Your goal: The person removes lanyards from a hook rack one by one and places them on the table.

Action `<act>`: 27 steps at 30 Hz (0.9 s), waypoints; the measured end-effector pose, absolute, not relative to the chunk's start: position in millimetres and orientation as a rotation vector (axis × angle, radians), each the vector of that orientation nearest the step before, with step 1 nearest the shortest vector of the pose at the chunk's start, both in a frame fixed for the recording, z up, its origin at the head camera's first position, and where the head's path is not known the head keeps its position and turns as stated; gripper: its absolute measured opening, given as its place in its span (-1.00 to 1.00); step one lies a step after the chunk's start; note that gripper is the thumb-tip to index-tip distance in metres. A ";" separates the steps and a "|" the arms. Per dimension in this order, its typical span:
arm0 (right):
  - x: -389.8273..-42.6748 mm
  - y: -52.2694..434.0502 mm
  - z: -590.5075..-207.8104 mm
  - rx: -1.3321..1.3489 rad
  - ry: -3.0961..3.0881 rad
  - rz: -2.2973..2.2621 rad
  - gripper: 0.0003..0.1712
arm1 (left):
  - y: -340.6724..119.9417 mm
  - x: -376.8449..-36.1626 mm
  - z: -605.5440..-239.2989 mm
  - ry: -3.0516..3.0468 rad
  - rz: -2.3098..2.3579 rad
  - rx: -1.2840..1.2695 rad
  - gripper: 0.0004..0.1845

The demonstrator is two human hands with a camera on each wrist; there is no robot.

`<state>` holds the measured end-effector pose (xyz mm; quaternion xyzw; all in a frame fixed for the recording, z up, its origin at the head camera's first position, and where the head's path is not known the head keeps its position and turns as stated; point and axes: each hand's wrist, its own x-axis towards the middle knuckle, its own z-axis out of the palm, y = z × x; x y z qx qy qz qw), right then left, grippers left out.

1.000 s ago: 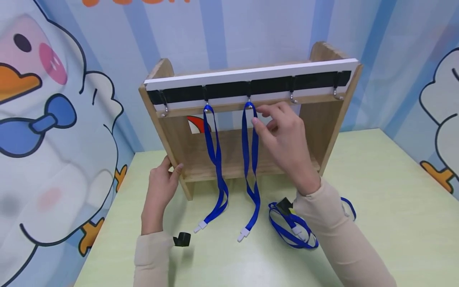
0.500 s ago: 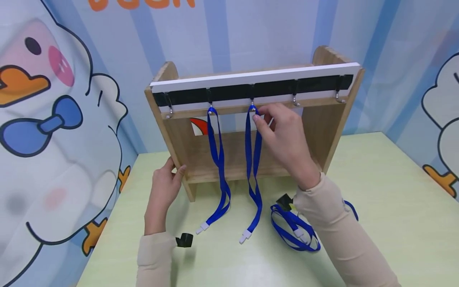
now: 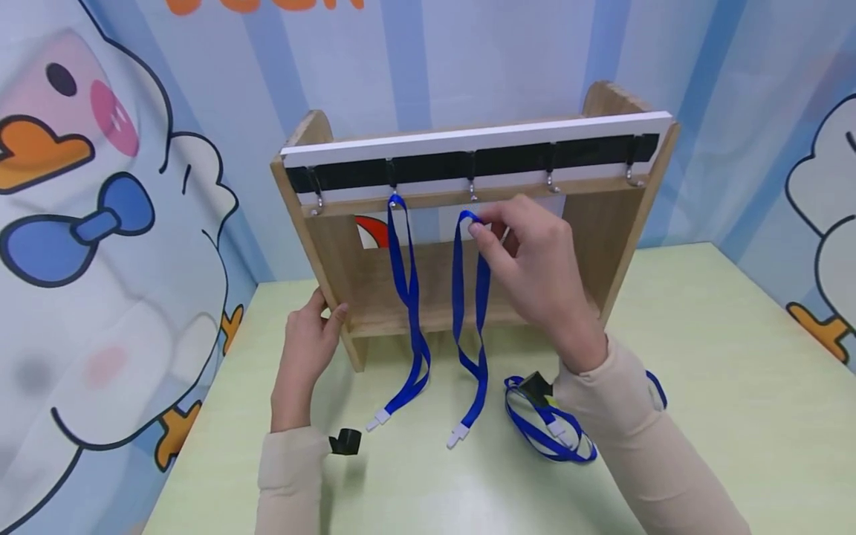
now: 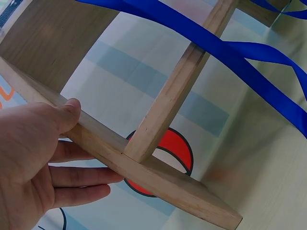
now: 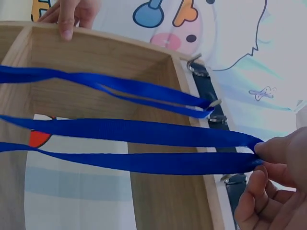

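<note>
Between thumb and fingers, my right hand [image 3: 535, 260] pinches the top of a blue lanyard [image 3: 458, 282], its loop just below the middle hook [image 3: 472, 195] and off it. The lanyard's white clip [image 3: 458, 435] hangs low over the table. A second blue lanyard [image 3: 406, 290] hangs from the hook to the left. My left hand [image 3: 310, 342] holds the left side panel of the wooden rack [image 4: 139, 165], thumb on one face and fingers on the other. In the right wrist view, the pinched lanyard loop [image 5: 158, 163] runs across in front of the rack.
A coiled blue lanyard [image 3: 535, 438] lies on the pale table [image 3: 414, 490] by my right sleeve, which partly covers what is behind it. The rack's white bar [image 3: 481, 136] carries several hooks. A cartoon-printed backdrop [image 3: 455, 67] stands behind.
The lanyard in my right hand has come off the middle hook, its loop now slightly below and in front. My left hand keeps its place on the rack; the view shifted slightly.
</note>
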<state>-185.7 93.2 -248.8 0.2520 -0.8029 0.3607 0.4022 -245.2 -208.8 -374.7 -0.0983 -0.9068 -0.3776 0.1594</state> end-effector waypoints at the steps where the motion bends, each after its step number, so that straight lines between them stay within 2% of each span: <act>1: -183.4 92.6 -249.6 0.645 -2.030 0.908 -0.86 | -208.7 -245.3 -374.3 -2.591 -1.080 -0.280 -0.50; 15: -143.4 94.3 -270.1 0.672 -2.039 0.937 -0.88 | -208.3 -246.2 -371.8 -2.610 -1.081 -0.256 -0.50; 27: -115.6 97.2 -289.1 0.752 -2.057 1.056 -0.79 | -207.5 -246.9 -372.9 -2.584 -1.061 -0.271 -0.51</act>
